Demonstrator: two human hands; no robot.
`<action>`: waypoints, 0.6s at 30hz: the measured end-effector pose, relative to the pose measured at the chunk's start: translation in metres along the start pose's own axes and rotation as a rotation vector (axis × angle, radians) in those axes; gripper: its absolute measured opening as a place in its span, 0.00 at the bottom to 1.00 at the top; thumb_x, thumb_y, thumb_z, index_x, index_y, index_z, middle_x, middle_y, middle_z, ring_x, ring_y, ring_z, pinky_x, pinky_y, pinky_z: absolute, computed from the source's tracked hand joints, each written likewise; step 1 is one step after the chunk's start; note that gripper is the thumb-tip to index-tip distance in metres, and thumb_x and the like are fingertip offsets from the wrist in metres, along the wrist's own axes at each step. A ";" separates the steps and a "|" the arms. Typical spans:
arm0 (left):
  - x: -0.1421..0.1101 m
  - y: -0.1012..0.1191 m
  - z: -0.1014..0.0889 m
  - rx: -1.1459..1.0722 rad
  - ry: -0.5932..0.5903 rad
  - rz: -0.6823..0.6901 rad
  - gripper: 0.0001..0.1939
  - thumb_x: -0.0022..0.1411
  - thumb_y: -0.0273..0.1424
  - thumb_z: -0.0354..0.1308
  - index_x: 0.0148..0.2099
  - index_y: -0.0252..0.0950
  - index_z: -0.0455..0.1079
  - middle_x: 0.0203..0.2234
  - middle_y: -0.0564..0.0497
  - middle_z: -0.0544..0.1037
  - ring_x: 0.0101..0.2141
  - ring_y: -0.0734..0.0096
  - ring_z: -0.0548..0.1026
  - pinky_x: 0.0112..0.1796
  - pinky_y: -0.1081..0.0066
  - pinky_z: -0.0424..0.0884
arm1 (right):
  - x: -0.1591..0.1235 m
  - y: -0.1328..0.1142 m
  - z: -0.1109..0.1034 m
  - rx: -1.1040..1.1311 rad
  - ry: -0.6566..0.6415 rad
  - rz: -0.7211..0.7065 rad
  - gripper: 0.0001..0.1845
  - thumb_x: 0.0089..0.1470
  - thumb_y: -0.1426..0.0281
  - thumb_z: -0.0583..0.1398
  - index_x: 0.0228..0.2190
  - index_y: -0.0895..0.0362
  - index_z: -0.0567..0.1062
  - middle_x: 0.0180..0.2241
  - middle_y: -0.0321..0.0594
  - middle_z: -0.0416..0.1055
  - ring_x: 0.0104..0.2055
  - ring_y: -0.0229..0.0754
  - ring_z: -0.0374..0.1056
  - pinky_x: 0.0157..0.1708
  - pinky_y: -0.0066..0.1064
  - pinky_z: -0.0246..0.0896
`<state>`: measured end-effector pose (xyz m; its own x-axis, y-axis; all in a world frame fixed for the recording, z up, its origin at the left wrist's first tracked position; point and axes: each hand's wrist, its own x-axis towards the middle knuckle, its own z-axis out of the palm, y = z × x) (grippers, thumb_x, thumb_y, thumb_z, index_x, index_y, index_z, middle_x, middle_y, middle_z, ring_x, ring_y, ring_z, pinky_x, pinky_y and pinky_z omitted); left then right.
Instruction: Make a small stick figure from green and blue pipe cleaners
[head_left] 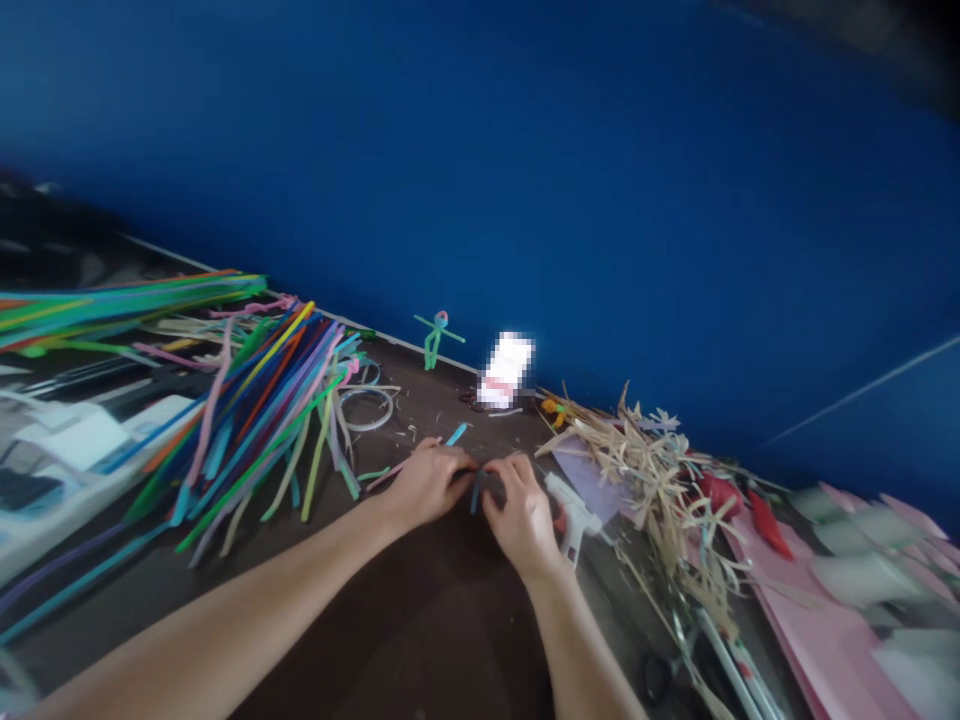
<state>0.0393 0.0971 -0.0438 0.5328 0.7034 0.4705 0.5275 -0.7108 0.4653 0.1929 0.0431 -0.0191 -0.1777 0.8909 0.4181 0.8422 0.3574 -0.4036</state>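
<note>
My left hand [427, 485] and my right hand [521, 515] meet over a dark tabletop [420, 620], fingertips close together. Between them, both pinch a thin blue pipe cleaner [475, 494], its bent shape partly hidden by my fingers. A pink pipe cleaner [390, 473] lies under my left hand's side, and a light blue piece [456, 434] sticks out beyond those fingers. A white hot glue gun [574, 515] lies just right of my right hand.
A fan of multicoloured pipe cleaners [255, 420] spreads left. Beyond stand a small pipe-cleaner figure [436, 340], a pixelated white object [506, 370] and a clear tape roll [367, 407]. Dried straw [645, 480], pink paper [810, 620] and scissors [660, 675] lie right, against a blue wall [480, 150].
</note>
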 end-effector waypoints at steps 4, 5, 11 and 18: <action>0.000 0.001 0.000 0.005 -0.009 0.005 0.07 0.54 0.27 0.51 0.35 0.38 0.70 0.28 0.52 0.77 0.32 0.67 0.73 0.39 0.64 0.59 | -0.001 -0.001 -0.001 -0.022 -0.012 -0.037 0.14 0.44 0.76 0.55 0.36 0.56 0.67 0.35 0.41 0.61 0.38 0.42 0.61 0.38 0.32 0.58; 0.000 0.001 0.001 0.007 -0.011 0.004 0.07 0.54 0.27 0.51 0.34 0.38 0.70 0.28 0.52 0.77 0.32 0.67 0.73 0.39 0.64 0.59 | -0.001 -0.001 -0.001 -0.026 -0.015 -0.047 0.14 0.43 0.76 0.55 0.36 0.56 0.67 0.35 0.41 0.61 0.38 0.43 0.61 0.38 0.32 0.58; 0.000 0.003 -0.002 0.023 -0.009 0.042 0.07 0.55 0.28 0.50 0.33 0.37 0.69 0.27 0.52 0.76 0.31 0.69 0.72 0.37 0.65 0.58 | -0.001 0.002 0.003 0.047 0.022 -0.032 0.10 0.45 0.75 0.55 0.33 0.56 0.68 0.33 0.41 0.63 0.35 0.41 0.62 0.35 0.30 0.59; 0.000 0.010 -0.010 0.145 0.004 0.191 0.10 0.58 0.27 0.47 0.28 0.35 0.67 0.20 0.53 0.71 0.27 0.71 0.69 0.35 0.66 0.55 | 0.003 0.014 0.013 0.335 0.052 0.216 0.09 0.47 0.66 0.55 0.21 0.58 0.69 0.21 0.35 0.64 0.24 0.36 0.60 0.25 0.26 0.54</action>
<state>0.0382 0.0900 -0.0311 0.6293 0.5559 0.5431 0.5069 -0.8233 0.2554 0.1975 0.0547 -0.0343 0.0187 0.9434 0.3313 0.6430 0.2424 -0.7265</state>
